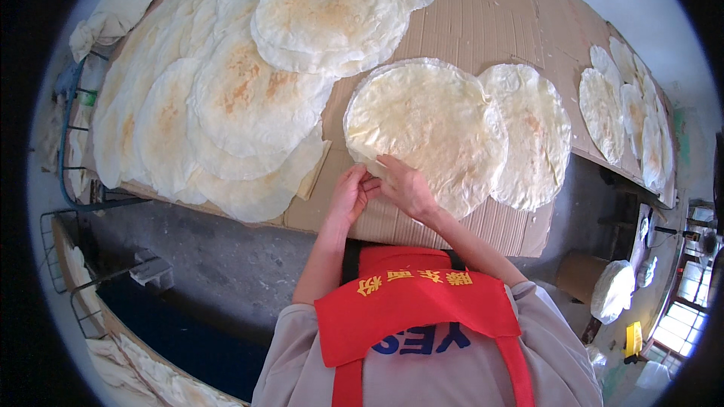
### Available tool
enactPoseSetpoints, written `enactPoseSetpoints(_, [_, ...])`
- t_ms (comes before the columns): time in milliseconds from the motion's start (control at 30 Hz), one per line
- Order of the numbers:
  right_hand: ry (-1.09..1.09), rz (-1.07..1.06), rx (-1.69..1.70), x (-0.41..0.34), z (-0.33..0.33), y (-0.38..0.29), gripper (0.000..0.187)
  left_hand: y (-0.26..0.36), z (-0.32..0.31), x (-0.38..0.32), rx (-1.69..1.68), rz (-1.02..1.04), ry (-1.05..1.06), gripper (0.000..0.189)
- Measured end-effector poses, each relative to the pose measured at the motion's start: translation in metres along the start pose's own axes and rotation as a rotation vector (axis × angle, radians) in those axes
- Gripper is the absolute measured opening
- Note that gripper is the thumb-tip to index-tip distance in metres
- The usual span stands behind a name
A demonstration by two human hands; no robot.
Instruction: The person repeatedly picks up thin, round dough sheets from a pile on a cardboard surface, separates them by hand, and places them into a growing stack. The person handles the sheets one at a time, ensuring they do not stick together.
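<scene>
A wide, thin round flatbread lies before me on top of a small pile, pale with faint browning. At its near-left edge, my left hand pinches the thin rim between thumb and fingers. Right beside it, my right hand has its fingertips on the same rim, its thumb side hidden. A slight fold of the sheet shows where the fingers meet. Another flatbread lies to the right, partly under the edge of this pile.
Cardboard covers the table. Large overlapping flatbreads spread over its left side, with a separate stack towards the back. Several more flatbreads lie at the far right. A blue metal rack stands by the left edge.
</scene>
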State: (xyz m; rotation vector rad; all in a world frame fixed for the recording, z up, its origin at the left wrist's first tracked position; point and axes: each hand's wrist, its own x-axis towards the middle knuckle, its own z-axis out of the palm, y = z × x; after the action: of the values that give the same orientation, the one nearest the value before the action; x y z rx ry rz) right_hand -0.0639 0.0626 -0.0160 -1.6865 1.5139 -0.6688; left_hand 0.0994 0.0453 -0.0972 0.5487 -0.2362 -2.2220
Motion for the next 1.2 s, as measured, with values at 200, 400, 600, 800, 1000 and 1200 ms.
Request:
enactPoseSetpoints(200, [-0.041, 0.185, 0.323, 0.008, -0.017, 0.014, 0.031, 0.018, 0.057, -0.001, 0.204, -0.05, 0.274, 0.028])
enactPoseSetpoints(400, [-0.136, 0.291, 0.462, 0.008, -0.016, 0.031, 0.031, 0.028, 0.035, 0.008, 0.313, -0.022, 0.405, 0.021])
enactPoseSetpoints(600, [0.061, 0.186, 0.271, 0.012, -0.02, 0.014, 0.039, 0.041, 0.053, 0.018, 0.416, 0.001, 0.34, 0.011])
enactPoseSetpoints(800, [0.187, 0.195, 0.063, 0.021, -0.036, -0.023, 0.038, 0.029, 0.087, 0.033, 0.541, 0.118, 0.283, 0.006])
enactPoseSetpoints(1000, [0.251, 0.289, 0.207, 0.021, -0.038, 0.006, 0.018, 0.016, 0.084, 0.039, 0.733, 0.191, 0.316, 0.004])
enactPoseSetpoints(1200, [0.221, 0.252, 0.125, 0.024, -0.052, 0.015, 0.013, 0.013, 0.065, 0.022, 0.547, 0.137, 0.391, 0.005])
